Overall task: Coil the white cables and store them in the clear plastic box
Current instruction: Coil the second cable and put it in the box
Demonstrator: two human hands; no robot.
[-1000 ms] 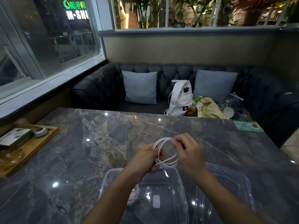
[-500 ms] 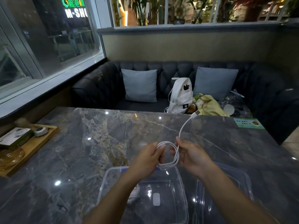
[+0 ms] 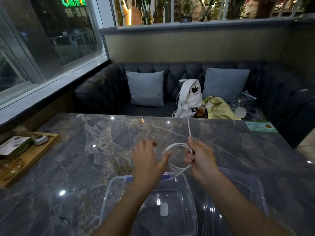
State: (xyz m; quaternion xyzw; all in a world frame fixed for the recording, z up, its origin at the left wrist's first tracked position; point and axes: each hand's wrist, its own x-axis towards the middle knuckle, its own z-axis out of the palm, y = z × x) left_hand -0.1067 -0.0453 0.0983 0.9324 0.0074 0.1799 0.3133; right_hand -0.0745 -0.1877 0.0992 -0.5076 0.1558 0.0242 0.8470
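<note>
Presently grips the cable (image 3: 177, 144) coil in the right hand (image 3: 202, 159), fingers curled round the loops, above the far rim of the box (image 3: 109, 189). Rests the left hand (image 3: 146, 160) slack and apart beside the coil, thumb perhaps touching. Risks the loops springing open, or the upright loose tail snagging the rim, if dropped in untucked.
</note>
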